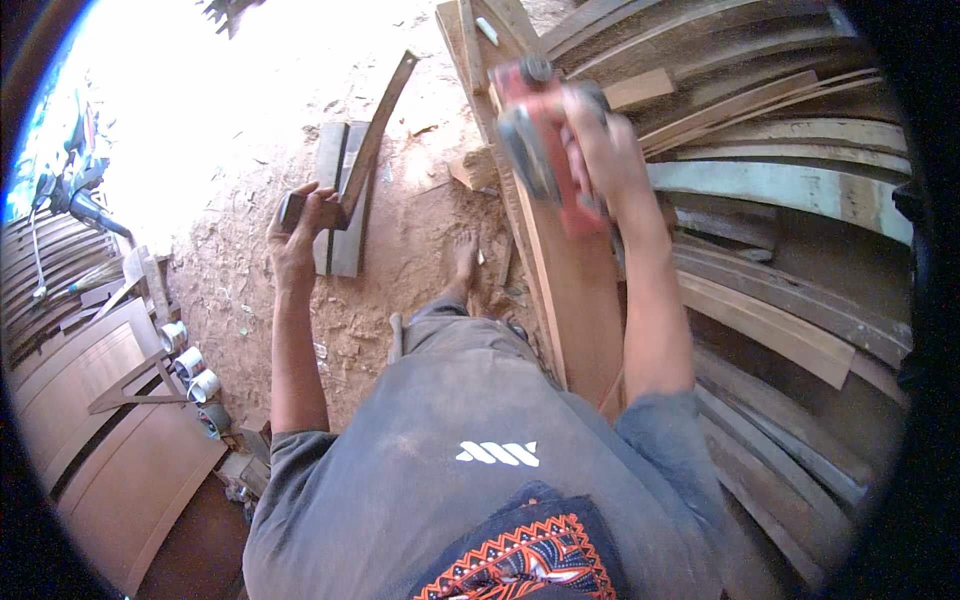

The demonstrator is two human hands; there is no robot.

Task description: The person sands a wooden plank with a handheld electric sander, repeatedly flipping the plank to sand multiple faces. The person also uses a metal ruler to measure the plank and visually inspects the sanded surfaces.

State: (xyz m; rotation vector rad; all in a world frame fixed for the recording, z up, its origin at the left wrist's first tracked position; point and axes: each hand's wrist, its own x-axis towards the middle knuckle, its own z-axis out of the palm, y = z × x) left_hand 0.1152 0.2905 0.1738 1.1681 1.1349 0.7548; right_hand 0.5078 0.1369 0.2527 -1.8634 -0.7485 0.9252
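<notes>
My right hand (603, 150) grips the handle of a red electric planer (535, 140) that rests on a long wooden board (575, 300) running away from me. My left hand (298, 225) holds the near end of a narrow, slightly curved wooden strip (375, 135) that slants up and away over the dirt ground. My bare foot (464, 262) stands on the reddish ground between the two pieces.
A pile of long curved planks (780, 190) fills the right side. A short grey board (340, 200) lies on the ground under the strip. At the left are wooden panels (110, 440), small tins (190, 370) and wood shavings on the dirt.
</notes>
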